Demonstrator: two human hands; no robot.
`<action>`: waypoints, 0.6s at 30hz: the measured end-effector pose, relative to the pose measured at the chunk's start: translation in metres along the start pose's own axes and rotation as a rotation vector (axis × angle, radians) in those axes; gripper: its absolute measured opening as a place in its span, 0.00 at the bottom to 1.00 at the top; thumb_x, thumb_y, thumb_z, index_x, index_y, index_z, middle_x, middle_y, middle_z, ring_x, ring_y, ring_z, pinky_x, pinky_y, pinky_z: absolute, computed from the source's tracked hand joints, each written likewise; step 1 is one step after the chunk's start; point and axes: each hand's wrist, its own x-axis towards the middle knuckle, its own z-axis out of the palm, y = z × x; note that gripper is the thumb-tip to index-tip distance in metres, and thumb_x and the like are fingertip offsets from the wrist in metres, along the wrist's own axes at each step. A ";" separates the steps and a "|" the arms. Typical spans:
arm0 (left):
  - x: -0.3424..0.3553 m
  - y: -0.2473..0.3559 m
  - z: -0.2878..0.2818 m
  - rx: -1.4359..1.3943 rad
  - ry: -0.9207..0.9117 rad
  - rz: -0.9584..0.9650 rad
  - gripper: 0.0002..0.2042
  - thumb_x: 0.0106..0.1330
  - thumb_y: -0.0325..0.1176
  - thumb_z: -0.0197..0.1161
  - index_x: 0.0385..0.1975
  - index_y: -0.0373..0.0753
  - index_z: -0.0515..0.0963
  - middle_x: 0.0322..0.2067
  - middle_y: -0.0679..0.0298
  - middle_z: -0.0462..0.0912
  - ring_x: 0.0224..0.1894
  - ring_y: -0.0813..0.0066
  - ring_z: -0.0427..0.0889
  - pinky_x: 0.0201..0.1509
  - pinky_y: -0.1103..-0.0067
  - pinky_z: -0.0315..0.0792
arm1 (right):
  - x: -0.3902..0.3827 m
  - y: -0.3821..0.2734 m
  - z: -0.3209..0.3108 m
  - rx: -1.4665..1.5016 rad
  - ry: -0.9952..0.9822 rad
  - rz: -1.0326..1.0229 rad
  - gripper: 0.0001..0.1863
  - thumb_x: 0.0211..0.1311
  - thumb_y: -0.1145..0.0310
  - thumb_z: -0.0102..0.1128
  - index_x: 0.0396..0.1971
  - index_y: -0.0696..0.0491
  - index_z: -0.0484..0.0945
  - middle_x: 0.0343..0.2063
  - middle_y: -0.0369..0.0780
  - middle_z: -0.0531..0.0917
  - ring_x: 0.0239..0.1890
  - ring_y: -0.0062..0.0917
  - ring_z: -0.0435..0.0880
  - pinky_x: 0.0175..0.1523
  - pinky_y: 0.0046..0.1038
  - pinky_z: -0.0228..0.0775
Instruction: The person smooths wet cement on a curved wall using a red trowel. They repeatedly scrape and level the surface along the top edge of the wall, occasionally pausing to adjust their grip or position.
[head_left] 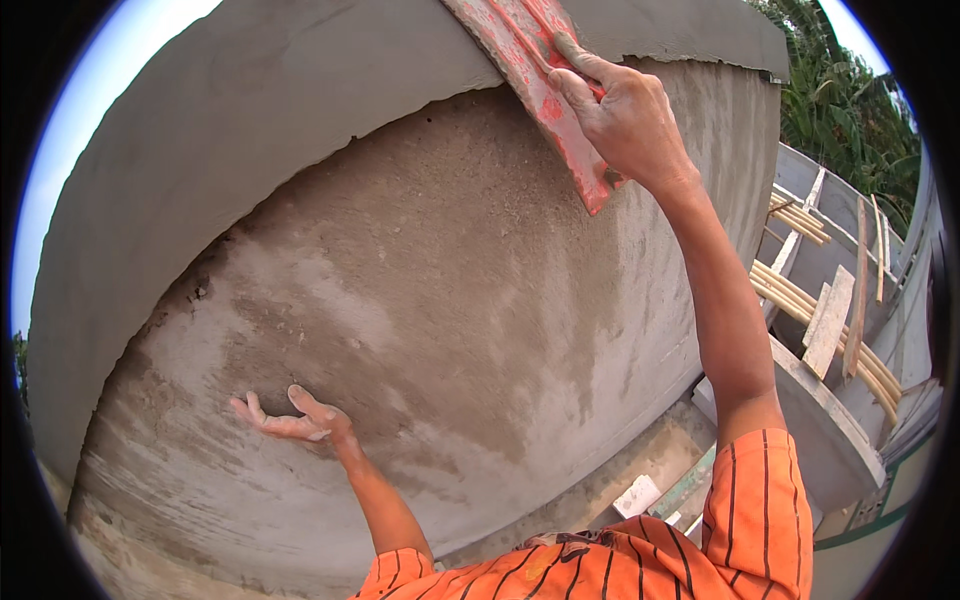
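Note:
My right hand (pixel 635 115), dusted with dried plaster, is raised and closed around a long red plastering float (pixel 570 135) smeared with grey. The float lies slanted against the wall's upper part, across the lower edge of a smooth band of fresh grey plaster (pixel 240 130). Below that ragged edge shows the rougher, patchy wall (pixel 420 270), damp brown in the middle and paler toward the bottom. Lower left, my left hand (pixel 295 415) holds nothing, palm turned up and fingers spread, in front of the rough wall. Whether it touches the surface I cannot tell.
At the right, bamboo poles (pixel 800 300) and wooden planks (pixel 830 320) lie across concrete walls (pixel 825 430). A white block (pixel 636 496) rests near the wall's foot, beside a green strip (pixel 685 487). Leafy trees (pixel 850 110) stand behind at the upper right.

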 end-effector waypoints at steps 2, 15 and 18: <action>-0.004 -0.007 0.008 -0.030 -0.012 0.056 0.26 0.64 0.39 0.57 0.59 0.34 0.62 0.69 0.42 0.52 0.72 0.46 0.50 0.73 0.50 0.44 | 0.036 -0.015 -0.027 0.023 -0.047 0.069 0.19 0.68 0.58 0.55 0.50 0.56 0.80 0.36 0.51 0.85 0.37 0.38 0.87 0.42 0.34 0.78; -0.005 0.000 0.010 0.032 -0.009 0.065 0.25 0.65 0.36 0.54 0.60 0.33 0.62 0.68 0.44 0.53 0.72 0.47 0.50 0.72 0.51 0.46 | 0.079 -0.002 -0.025 -0.080 -0.162 0.155 0.20 0.68 0.56 0.56 0.52 0.53 0.81 0.38 0.47 0.87 0.39 0.33 0.88 0.49 0.34 0.78; -0.004 0.016 0.000 0.043 -0.035 -0.052 0.25 0.66 0.34 0.53 0.62 0.33 0.60 0.69 0.44 0.52 0.72 0.47 0.50 0.72 0.50 0.45 | 0.026 -0.025 -0.001 -0.102 -0.040 -0.142 0.20 0.69 0.57 0.55 0.52 0.53 0.81 0.32 0.45 0.88 0.34 0.27 0.88 0.43 0.33 0.80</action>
